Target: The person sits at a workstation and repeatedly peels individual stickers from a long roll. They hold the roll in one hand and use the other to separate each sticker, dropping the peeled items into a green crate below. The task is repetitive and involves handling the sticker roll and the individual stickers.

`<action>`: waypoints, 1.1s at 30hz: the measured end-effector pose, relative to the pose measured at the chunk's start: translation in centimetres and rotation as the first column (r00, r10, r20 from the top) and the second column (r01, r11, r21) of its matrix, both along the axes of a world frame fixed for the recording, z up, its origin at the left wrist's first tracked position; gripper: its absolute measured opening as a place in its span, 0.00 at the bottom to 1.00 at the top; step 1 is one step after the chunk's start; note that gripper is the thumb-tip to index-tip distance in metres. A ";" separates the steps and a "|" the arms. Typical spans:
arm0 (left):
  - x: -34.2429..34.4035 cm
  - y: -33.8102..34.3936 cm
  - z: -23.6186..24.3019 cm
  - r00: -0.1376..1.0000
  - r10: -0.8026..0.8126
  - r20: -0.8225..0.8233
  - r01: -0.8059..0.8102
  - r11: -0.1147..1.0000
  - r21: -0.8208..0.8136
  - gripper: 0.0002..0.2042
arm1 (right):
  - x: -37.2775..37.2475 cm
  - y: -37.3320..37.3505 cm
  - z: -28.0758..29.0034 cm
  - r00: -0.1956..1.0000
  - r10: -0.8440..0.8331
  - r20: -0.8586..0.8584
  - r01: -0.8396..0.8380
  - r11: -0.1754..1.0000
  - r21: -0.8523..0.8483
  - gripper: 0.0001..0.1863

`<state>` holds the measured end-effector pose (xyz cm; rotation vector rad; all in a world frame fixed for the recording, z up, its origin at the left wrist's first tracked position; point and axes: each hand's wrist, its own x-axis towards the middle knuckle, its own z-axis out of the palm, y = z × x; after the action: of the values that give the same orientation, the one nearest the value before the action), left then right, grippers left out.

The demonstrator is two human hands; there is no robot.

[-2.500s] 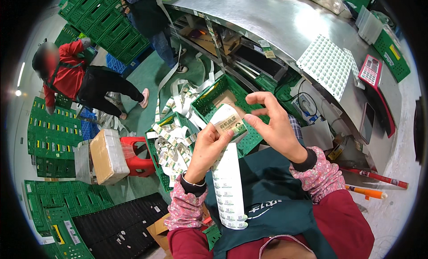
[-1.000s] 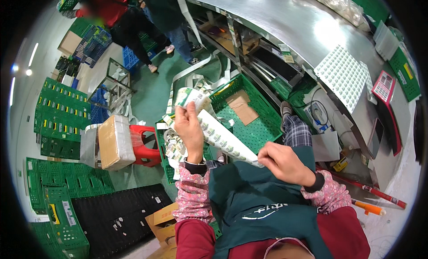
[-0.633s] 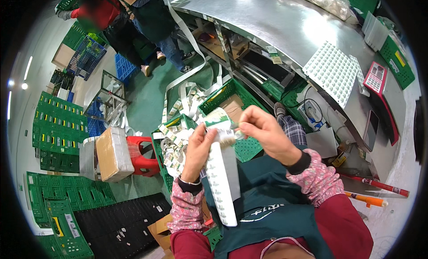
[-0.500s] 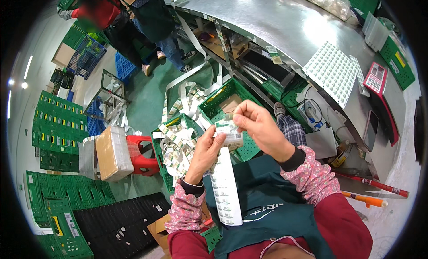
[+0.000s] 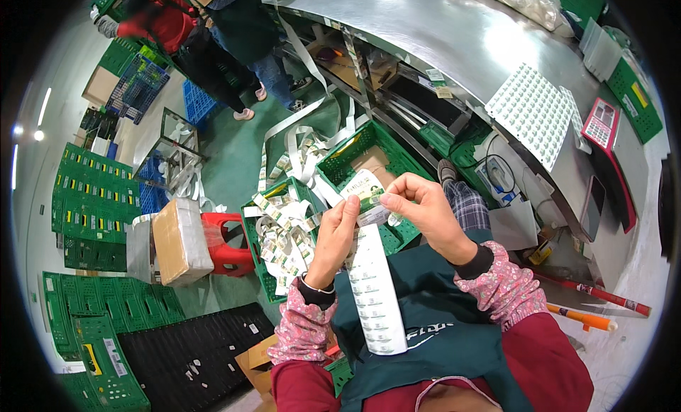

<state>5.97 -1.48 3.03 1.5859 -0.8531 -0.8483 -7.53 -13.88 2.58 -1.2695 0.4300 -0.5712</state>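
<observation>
My left hand (image 5: 336, 238) is closed, thumb and fingers pinching a small white-and-green printed label card (image 5: 364, 187). Its fingers also hold the upper part of a long white sticker strip (image 5: 376, 298), which hangs down over my dark green apron (image 5: 454, 348). At the card's right edge my right hand (image 5: 431, 217) is closed in a pinch, with a small pale piece by its fingertips; whether that is a sticker I cannot tell. Beyond the hands stands a green crate (image 5: 355, 151) with brown cardboard inside. Left of it, another green crate (image 5: 250, 231) is heaped with crumpled label strips (image 5: 284, 234).
A steel table (image 5: 425, 29) on the right bears a sticker sheet (image 5: 530, 114) and a red-framed calculator-like device (image 5: 601, 121). Loose white strip (image 5: 305, 153) trails across the floor. A taped carton (image 5: 183, 242) rests by a red stool (image 5: 230, 245). Two people (image 5: 245, 29) stand at the far left.
The label card has turned and tilted up, showing its green printed face. My right hand has shifted slightly right and down. The sticker strip has swung right. A person at the back has moved.
</observation>
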 end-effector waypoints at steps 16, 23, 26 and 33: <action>-1.6 -0.9 -1.2 0.996 -0.048 0.071 0.058 0.988 -0.143 0.16 | 0.5 -2.5 0.4 0.997 0.045 -0.064 -0.047 0.998 -0.035 0.07; -0.5 0.0 -1.2 0.960 -0.137 -0.244 0.158 0.985 0.066 0.22 | 1.3 -3.2 3.1 0.998 -0.049 0.027 0.051 0.994 -0.095 0.10; -0.2 -0.2 -1.5 0.970 -0.054 -0.236 0.068 0.996 0.049 0.21 | -0.9 -1.4 1.0 1.000 0.005 -0.004 -0.006 0.961 -0.278 0.13; -0.9 -0.9 -0.2 0.986 -0.034 -0.165 0.034 0.999 -0.003 0.20 | -1.0 0.2 0.0 0.992 -0.090 -0.088 0.042 0.894 -0.446 0.13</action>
<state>5.05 -2.38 2.80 1.4816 -0.7634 -0.9889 -8.52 -13.71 2.54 -1.7358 0.4470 -0.6862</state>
